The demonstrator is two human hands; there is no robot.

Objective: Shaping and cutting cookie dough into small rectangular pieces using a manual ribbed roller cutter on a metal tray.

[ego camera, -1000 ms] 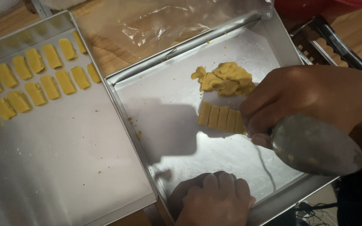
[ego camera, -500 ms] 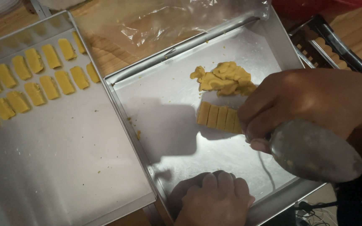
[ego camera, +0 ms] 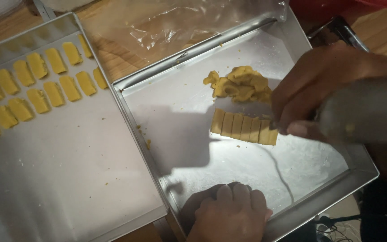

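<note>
Head cam: R hand cutting dough strip in metal tray, L hand bracing tray edge.

Head view: right hand (ego camera: 319,96) was closed around a grey rounded-handle metal tool (ego camera: 363,116), its tip at the right end of the yellow scored dough strip (ego camera: 243,127). Strip lay just left of that hand, w/ its long axis running left-right, slightly tilted down to the right. Left hand (ego camera: 231,215) curled shut over the near rim of the shallow square aluminium tray (ego camera: 319,204), well apart from strip. R hand nearer. Crumpled yellow dough lump (ego camera: 240,83) sat just behind strip. Flat silver baking sheet (ego camera: 68,179) to the left held rows of small yellow dough pieces (ego camera: 36,89).
</note>
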